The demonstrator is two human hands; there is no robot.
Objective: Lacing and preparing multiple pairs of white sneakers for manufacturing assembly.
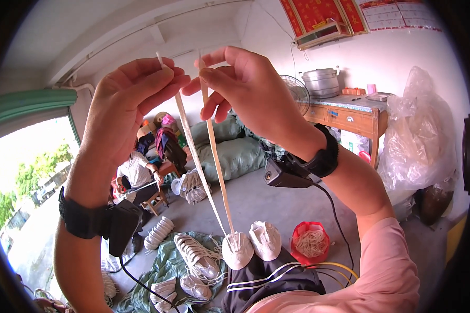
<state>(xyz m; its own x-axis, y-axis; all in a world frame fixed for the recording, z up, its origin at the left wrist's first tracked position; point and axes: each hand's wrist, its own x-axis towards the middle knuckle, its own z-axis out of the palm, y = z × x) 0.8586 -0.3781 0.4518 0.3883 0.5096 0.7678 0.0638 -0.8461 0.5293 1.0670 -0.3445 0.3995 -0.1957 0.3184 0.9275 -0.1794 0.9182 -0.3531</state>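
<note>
Both my hands are raised in front of me, each pinching one end of a pale shoelace. My left hand (pixel 138 88) grips the left strand (pixel 192 141) between thumb and fingers, its tip poking up above them. My right hand (pixel 243 78) pinches the right strand (pixel 216 156) close beside it. Both strands run taut down to a white shoe (pixel 238 252) on my lap, meeting at its opening. Another white shoe (pixel 266 241) sits upright just to its right, touched by neither hand.
On a green plastic sheet (pixel 141 281) lie several stacked white shoes (pixel 197 255) with loose laces. A red basin (pixel 301 255) of pale strands stands right of my lap. Cables hang from both wrist straps. A person (pixel 138 169) sits farther left; a wooden table (pixel 344 117) stands back right.
</note>
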